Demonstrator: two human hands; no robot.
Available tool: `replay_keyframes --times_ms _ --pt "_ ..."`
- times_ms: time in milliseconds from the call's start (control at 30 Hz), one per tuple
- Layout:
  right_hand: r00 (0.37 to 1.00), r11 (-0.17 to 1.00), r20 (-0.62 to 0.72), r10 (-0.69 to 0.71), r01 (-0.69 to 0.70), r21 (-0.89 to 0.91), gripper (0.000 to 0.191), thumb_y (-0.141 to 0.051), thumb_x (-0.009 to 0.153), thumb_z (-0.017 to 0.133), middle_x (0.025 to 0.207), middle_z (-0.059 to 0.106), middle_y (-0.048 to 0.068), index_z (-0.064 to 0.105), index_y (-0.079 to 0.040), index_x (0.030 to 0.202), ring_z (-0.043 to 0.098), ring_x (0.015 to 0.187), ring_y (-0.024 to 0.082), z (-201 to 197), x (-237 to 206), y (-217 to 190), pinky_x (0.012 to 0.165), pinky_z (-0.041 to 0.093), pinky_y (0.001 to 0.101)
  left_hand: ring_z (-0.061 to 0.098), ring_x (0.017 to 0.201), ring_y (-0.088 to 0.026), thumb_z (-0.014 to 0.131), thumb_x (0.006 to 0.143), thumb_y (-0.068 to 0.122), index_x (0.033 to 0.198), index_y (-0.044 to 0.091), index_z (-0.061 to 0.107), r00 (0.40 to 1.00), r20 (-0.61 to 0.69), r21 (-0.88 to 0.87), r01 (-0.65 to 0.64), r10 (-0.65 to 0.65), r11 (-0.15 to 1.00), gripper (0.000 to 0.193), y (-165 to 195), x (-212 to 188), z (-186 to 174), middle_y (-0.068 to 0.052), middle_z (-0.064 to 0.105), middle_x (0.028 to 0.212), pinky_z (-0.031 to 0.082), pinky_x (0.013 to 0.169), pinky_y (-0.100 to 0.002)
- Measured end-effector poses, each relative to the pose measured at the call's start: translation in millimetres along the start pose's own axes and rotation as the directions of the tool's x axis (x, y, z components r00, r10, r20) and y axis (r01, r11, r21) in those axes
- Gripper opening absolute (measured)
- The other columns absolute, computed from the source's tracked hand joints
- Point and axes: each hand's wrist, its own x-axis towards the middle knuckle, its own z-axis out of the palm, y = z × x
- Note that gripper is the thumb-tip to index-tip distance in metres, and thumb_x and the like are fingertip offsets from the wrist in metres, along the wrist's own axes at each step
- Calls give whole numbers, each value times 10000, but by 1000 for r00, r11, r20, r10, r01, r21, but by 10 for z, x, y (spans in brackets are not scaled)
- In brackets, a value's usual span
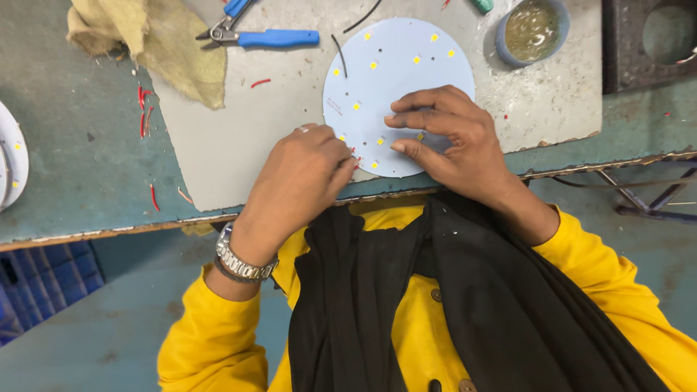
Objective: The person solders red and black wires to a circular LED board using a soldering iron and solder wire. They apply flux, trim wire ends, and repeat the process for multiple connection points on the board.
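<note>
A round white circuit board [396,69] dotted with small yellow chips lies flat on a grey work mat [290,101] near the bench's front edge. My right hand [454,141] rests on the board's near right part, fingers curled and pressing it down. My left hand [298,178], with a metal watch on the wrist, is bunched at the board's near left edge, fingertips pinched together around something small with a bit of red showing; I cannot tell what it is. A short black wire [339,54] lies on the board's left side.
Blue-handled pliers [265,36] lie at the back of the mat. A tan cloth [156,43] is bunched at the back left. A small tub of brownish paste [532,30] stands at the back right. Red wire scraps [143,109] litter the green bench. Another white board [11,160] pokes in at the left edge.
</note>
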Motion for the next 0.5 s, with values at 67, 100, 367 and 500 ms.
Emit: replay_keyframes --times_ms 67,100,367,500 --pt "1000 999 -4 11 -10 31 289 -99 888 836 1235 713 82 764 -76 1167 677 1138 238 -27 1 4 958 549 351 651 814 -324 750 865 119 860 33 719 996 -63 -83 60 -66 995 92 -7 -10 23 -128 677 842 512 731 -428" --pt "1000 999 -3 18 -18 47 285 -93 894 827 1236 712 88 761 -71 1170 682 1149 237 -39 -1 5 963 553 348 660 793 -303 756 861 124 856 44 723 989 -83 -116 115 -125 987 86 0 -20 45 -111 683 827 514 710 -412" --pt "997 999 -64 -51 51 -3 156 -43 981 820 1202 722 112 705 9 1073 701 1166 227 -307 -13 107 991 554 351 654 683 -199 710 905 99 893 21 634 933 -232 -389 168 -273 906 110 -93 -180 119 -79 639 853 526 640 -317" --pt "973 930 -173 -153 83 -357 176 53 1007 783 1080 752 143 615 20 969 744 993 256 -820 132 528 821 541 347 607 711 -239 697 945 53 912 22 598 872 -422 -137 209 -248 968 109 -318 -327 -31 -100 618 862 490 680 -357"
